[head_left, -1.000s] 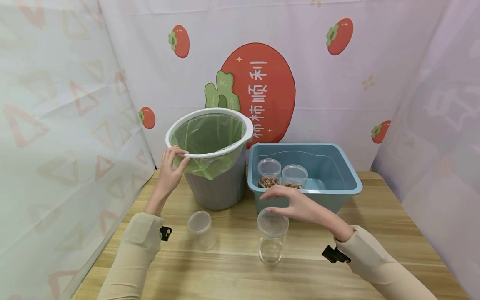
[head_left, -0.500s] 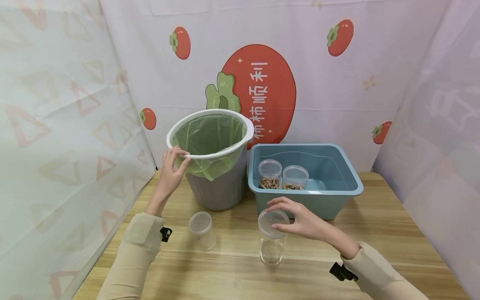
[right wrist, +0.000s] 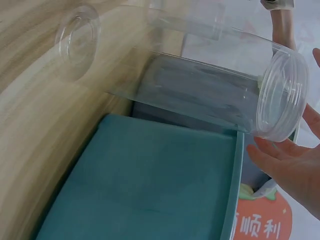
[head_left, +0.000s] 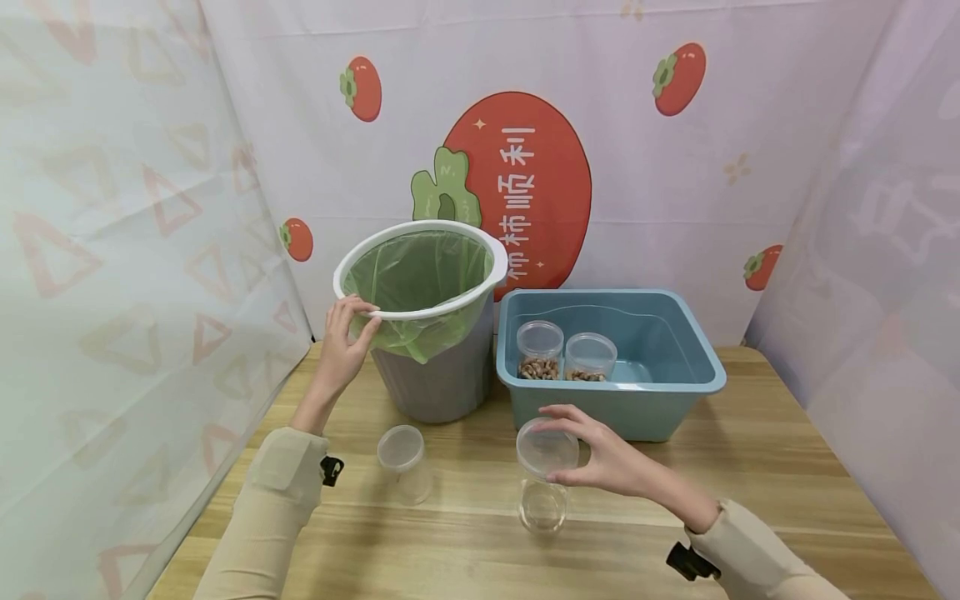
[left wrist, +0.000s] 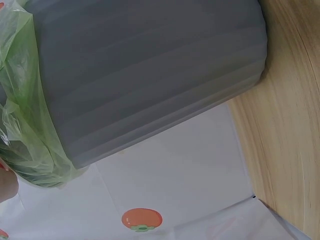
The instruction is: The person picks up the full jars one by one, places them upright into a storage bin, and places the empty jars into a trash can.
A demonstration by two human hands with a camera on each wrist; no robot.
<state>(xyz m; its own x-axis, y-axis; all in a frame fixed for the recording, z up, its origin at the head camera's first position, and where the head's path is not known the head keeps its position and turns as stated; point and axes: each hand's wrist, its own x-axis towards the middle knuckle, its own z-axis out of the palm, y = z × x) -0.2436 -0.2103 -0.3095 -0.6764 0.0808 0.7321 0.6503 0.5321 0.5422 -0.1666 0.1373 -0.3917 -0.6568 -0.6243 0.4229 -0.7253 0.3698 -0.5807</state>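
My left hand [head_left: 345, 342] pinches the white rim of the grey trash can [head_left: 435, 387], which has a green bag [head_left: 420, 333] folded over its edge. In the left wrist view only a bit of that hand [left wrist: 7, 184] shows beside the bag. My right hand [head_left: 600, 454] is spread around the lid of a tall clear jar [head_left: 543, 504] standing on the table. In the right wrist view, its fingers [right wrist: 267, 152] lie close by the lid, and a gap shows on the thumb's side. A smaller clear jar [head_left: 408, 475] stands to the left.
Behind the tall jar is a blue tub [head_left: 667, 408], holding two lidded jars, the left jar [head_left: 539, 354] and the right jar [head_left: 591, 358], with brown pieces inside. The wooden table [head_left: 465, 558] is bounded by printed cloth walls [head_left: 637, 225].
My right hand has moved down from the tub's front edge to the tall jar's lid, its fingers spread around it. My left hand has stayed on the trash can's rim.
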